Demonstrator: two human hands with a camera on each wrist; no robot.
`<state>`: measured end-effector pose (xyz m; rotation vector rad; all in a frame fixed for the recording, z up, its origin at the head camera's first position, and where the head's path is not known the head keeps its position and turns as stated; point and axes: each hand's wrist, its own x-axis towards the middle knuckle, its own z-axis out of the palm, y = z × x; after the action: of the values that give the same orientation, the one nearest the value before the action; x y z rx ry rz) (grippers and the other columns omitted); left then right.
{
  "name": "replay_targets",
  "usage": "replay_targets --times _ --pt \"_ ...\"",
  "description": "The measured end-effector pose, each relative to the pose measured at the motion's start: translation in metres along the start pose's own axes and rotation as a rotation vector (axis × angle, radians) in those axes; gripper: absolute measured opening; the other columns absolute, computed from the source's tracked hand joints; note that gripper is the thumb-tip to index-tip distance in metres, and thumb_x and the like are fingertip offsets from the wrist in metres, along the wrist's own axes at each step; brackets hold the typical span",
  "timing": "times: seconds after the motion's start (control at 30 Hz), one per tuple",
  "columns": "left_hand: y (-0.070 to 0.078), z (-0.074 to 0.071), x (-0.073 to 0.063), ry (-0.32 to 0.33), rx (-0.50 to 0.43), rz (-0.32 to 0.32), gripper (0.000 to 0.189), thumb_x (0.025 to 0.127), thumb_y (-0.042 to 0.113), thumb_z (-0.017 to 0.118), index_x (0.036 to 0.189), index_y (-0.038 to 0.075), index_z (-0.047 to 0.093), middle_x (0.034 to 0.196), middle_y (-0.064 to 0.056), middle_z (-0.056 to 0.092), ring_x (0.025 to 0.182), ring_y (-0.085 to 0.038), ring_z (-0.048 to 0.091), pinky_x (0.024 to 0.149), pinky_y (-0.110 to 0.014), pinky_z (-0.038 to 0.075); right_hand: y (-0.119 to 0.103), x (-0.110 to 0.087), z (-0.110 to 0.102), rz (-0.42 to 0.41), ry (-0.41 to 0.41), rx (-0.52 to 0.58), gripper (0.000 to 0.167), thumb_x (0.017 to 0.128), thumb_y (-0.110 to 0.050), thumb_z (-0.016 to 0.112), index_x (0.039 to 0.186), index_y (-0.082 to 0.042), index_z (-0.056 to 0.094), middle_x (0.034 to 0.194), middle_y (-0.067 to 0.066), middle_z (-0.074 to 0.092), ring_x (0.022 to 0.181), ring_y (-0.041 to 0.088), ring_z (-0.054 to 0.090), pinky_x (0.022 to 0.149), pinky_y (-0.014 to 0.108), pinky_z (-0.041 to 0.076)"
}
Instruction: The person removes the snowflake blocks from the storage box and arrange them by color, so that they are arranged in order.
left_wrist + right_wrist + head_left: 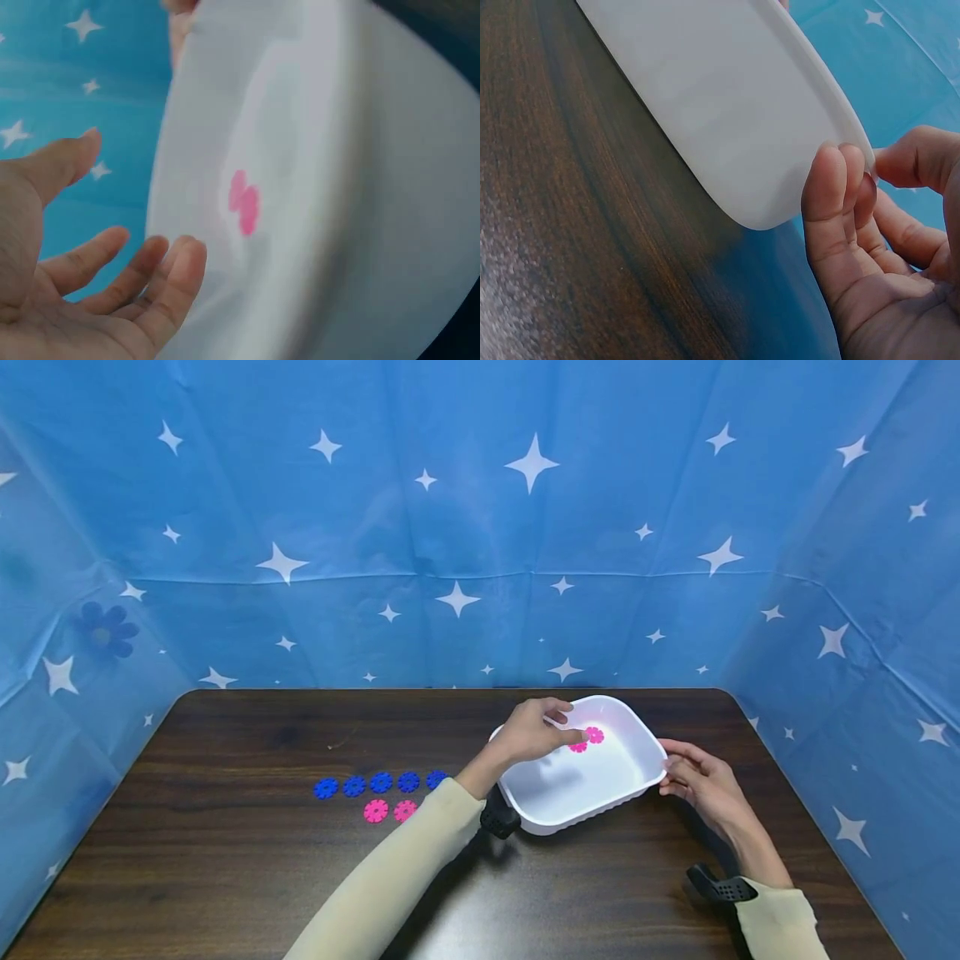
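A white plastic basin (592,785) appears tilted above the table in the head view. Two pink notched discs (595,735) lie inside it; the left wrist view shows the same pink discs (248,210) blurred. My left hand (534,731) reaches over the basin's left part, fingers apart and holding nothing. In its own wrist view the left hand (112,292) has loosely bent fingers beside the basin's wall. My right hand (701,785) grips the right end of the rim. Its thumb and fingers pinch that rim in the right wrist view, where the right hand (885,255) shows closely.
Left of the basin, a row of several blue discs (381,782) lies on the dark wooden table (225,860). Two pink discs (376,811) sit in front of that row, partly beside my left sleeve, which may hide more. A blue star-patterned cloth (450,527) hangs behind and at both sides.
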<state>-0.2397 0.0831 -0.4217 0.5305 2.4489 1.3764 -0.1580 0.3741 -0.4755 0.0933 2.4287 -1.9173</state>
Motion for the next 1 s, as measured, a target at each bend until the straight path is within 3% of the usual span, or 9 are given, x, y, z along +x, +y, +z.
replay_targets --times 0.13,0.37,0.57,0.7,0.83,1.0 --pt "-0.002 0.016 0.004 -0.012 0.051 -0.041 0.065 0.087 0.037 0.082 0.143 0.011 0.059 0.136 -0.012 0.066 0.119 -0.026 0.064 0.092 -0.034 0.055 0.001 0.0 0.0 0.002 -0.001 -0.001 0.05 0.104 -0.017 0.06 0.147 0.003 0.046 0.105 -0.005 0.069 0.087 0.014 0.068 0.08 0.026 0.061" --pt "-0.007 0.038 0.015 -0.006 0.164 0.003 0.072 0.085 0.035 0.083 0.146 0.005 0.055 0.141 -0.017 0.063 0.133 -0.028 0.059 0.11 -0.033 0.047 0.002 0.003 0.002 0.002 -0.003 0.013 0.049 0.103 -0.014 0.061 0.146 0.003 0.046 0.102 -0.007 0.069 0.086 0.015 0.068 0.079 0.027 0.062" --pt "-0.019 0.046 0.019 -0.015 0.151 -0.034 0.073 0.084 0.028 0.085 0.146 0.003 0.055 0.137 -0.016 0.064 0.129 -0.026 0.058 0.112 -0.033 0.045 0.002 0.005 0.004 0.011 0.0 0.017 0.048 0.102 -0.008 0.059 0.146 0.003 0.046 0.101 -0.005 0.07 0.085 0.016 0.069 0.079 0.027 0.062" --pt "-0.024 0.05 0.019 -0.023 0.119 -0.04 0.068 0.082 0.022 0.088 0.141 0.004 0.06 0.123 -0.012 0.069 0.111 -0.021 0.061 0.098 -0.028 0.05 0.001 0.005 0.004 0.016 0.006 0.01 0.048 0.101 -0.007 0.059 0.147 0.003 0.046 0.102 -0.004 0.07 0.084 0.014 0.068 0.078 0.027 0.062" --pt "-0.027 0.052 0.022 -0.044 0.082 -0.025 0.062 0.078 0.016 0.09 0.134 0.003 0.066 0.104 -0.009 0.07 0.086 -0.012 0.057 0.076 -0.02 0.047 0.001 0.005 0.003 0.014 0.007 0.003 0.049 0.101 -0.008 0.058 0.147 0.003 0.045 0.101 -0.005 0.07 0.084 0.013 0.068 0.078 0.027 0.062" --pt "-0.027 0.056 0.024 -0.085 0.189 -0.016 0.055 0.079 0.022 0.089 0.129 0.007 0.07 0.086 0.002 0.062 0.075 -0.006 0.049 0.068 -0.017 0.04 0.002 0.003 0.001 0.005 0.004 -0.003 0.048 0.103 -0.012 0.06 0.147 0.003 0.046 0.102 -0.005 0.069 0.084 0.013 0.068 0.079 0.027 0.061"
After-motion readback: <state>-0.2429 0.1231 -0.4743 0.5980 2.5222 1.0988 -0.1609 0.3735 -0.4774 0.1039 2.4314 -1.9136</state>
